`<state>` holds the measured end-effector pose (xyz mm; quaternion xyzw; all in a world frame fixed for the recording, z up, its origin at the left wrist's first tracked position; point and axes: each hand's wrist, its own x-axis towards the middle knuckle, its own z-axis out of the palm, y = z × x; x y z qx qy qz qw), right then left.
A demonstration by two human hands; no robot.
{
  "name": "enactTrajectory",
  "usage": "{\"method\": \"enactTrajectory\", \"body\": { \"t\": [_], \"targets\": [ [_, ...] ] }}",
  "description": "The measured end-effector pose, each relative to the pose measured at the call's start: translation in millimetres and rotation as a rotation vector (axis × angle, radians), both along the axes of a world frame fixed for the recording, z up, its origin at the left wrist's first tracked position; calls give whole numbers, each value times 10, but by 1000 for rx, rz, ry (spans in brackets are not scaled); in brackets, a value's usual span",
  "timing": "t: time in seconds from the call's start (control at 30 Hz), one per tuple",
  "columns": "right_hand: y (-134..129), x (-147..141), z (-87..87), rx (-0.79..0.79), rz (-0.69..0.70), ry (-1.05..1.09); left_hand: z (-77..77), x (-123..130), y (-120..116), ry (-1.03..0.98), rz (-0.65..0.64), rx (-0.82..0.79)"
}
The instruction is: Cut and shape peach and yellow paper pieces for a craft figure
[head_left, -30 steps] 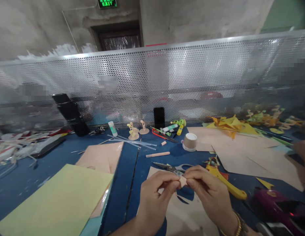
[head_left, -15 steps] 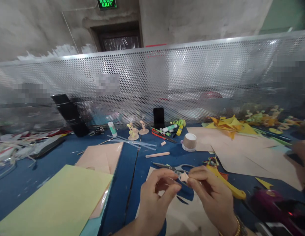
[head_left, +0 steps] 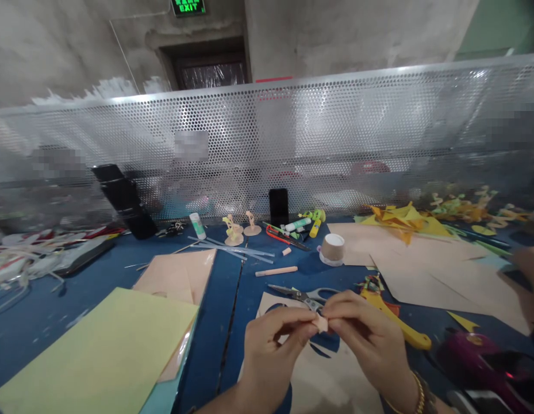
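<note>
A small pale pink paper star (head_left: 322,324) is pinched at both sides between my hands. My left hand (head_left: 275,345) grips its left edge with thumb and forefinger. On the other side, my right hand (head_left: 365,339) holds it the same way. Just behind my fingers lie grey-handled scissors (head_left: 307,296), partly covered by my right hand. Below is a sheet of pale pink paper (head_left: 331,379) with pieces cut out of it. A peach marker (head_left: 276,271) rests farther back, its cap (head_left: 286,252) lying apart from it.
Yellow paper (head_left: 98,351) tops a stack at left. A paper cup (head_left: 333,250), glue stick (head_left: 198,226), small paper figures (head_left: 233,231) and a phone (head_left: 279,206) stand farther back. At right are a yellow-handled tool (head_left: 400,322) and a purple device (head_left: 477,356). Another person's arm (head_left: 529,276) shows at the right edge.
Earlier my left fingers were spread beside the star, which my right hand held. Now the left fingers have closed on it too, and the star is slightly lower and tilted.
</note>
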<state>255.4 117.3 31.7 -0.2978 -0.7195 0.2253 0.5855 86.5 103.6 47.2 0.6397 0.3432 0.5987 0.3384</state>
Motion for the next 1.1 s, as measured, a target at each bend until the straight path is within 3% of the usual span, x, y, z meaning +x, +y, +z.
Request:
{"method": "enactTrajectory", "body": {
  "t": [0.27, 0.57, 0.77, 0.93, 1.1],
  "targets": [
    [-7, 16, 18, -22, 56, -8, -2, -18, -22, -8, -33, -120],
    [-15, 14, 34, 161, -109, -117, 32, 55, 5, -245, -162, -532],
    [7, 39, 4, 34, -106, -31, 62, 92, -8, -441, -192, -627],
    [20, 37, 13, 9, -98, 3, 6, 50, 18, -328, -217, -465],
    [-2, 36, 27, 1, -73, 18, -39, -35, 64, 8, -60, 62]
  ]
}}
